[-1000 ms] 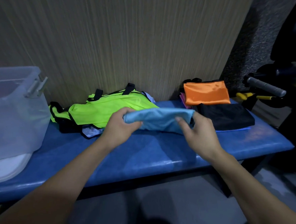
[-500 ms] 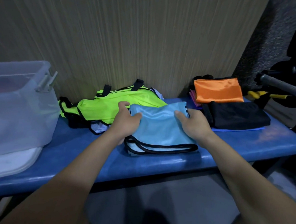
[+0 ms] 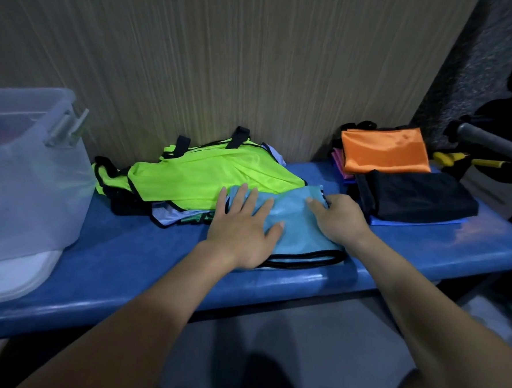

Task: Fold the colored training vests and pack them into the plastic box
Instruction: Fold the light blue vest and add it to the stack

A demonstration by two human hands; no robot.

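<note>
Light blue vest: folded flat on the blue bench, left hand pressing it with straight spread fingers, right hand curled over its far right corner. Green vests heaped unfolded just left of it; orange vest and black vest folded to its right; plastic box far left, nothing packed that shows. Half a second ago the left hand gripped the vest's left edge; it now lies flat on top.
</note>
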